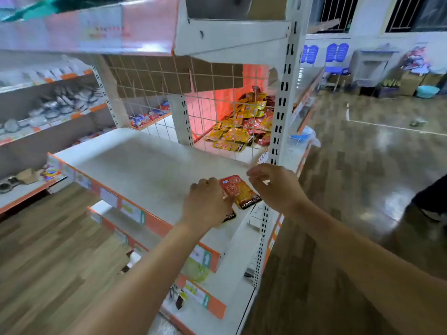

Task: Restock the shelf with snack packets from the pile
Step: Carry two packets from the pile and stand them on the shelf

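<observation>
Fingers point(200, 183) of the left hand point(205, 204) are gripping a red snack packet point(235, 189) at the near right corner of the shelf point(135, 163). Right hand point(273, 184) is hovering beside it, loose and empty.

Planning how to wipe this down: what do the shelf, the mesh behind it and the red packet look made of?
Shelf: likely painted metal, matte white, thin flat board.
Mesh: white-coated wire, seemingly; thin grid rods.
Packet: glossy plastic or foil film, printed, with sheen.
</observation>
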Motion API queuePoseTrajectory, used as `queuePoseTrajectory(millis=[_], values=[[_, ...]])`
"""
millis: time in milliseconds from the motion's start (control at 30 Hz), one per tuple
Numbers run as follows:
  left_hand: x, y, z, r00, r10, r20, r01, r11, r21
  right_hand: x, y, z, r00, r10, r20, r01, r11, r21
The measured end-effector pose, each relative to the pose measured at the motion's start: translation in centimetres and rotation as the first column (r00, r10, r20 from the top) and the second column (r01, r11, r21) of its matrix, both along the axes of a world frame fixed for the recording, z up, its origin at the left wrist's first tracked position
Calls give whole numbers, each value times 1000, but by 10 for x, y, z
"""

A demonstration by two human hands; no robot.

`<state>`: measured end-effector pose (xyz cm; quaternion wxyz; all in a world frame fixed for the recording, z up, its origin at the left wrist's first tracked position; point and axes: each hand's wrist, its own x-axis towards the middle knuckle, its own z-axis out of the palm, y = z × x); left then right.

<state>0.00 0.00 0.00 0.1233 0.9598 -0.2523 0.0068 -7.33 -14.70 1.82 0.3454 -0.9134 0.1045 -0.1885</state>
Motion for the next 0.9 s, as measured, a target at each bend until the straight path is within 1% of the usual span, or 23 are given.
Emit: queuePoseTrajectory(millis=[33,100,167,267,367,433,500,567,667,733,767,800,867,900], values=[[1,-1,-5,1000,31,3,-31,998,55,8,1,-7,999,-25,-28,25,1000,-11],[4,-3,-20,994,104,19,-106,989,106,23,3,-22,993,-91,-69,88,995,-43],[4,-6,-30,986,166,33,-169,976,138,37,7,-38,985,-119,-123,111,991,-76],[6,-13,-40,975,216,46,-221,965,143,55,9,-55,974,-119,-190,89,983,-157],[7,-18,-52,974,219,52,-224,957,186,65,10,-73,940,-141,-310,62,967,-249],[8,-22,-57,973,229,34,-231,959,163,65,10,-82,917,-167,-363,68,960,-270],[8,-25,-57,967,255,-4,-253,961,113,61,11,-88,917,-187,-351,85,954,-287],[7,-28,-55,961,275,-4,-274,957,96,57,12,-89,922,-208,-328,108,948,-299],[6,-30,-53,950,306,-59,-300,949,95,56,13,-82,900,-241,-364,149,953,-264],[4,-31,-51,943,318,-95,-315,948,42,54,14,-78,873,-258,-413,170,956,-239],[2,-31,-50,942,315,-115,-318,948,-10,53,14,-76,863,-259,-435,189,962,-197],[-1,-31,-50,944,298,-142,-311,947,-76,52,15,-74,856,-246,-454,220,969,-109],[-10,-32,-52,951,233,-202,-274,938,-211,48,14,-73,859,-228,-459,293,953,76],[-14,-33,-54,953,204,-224,-260,930,-259,44,13,-73,864,-220,-453,300,947,112]])
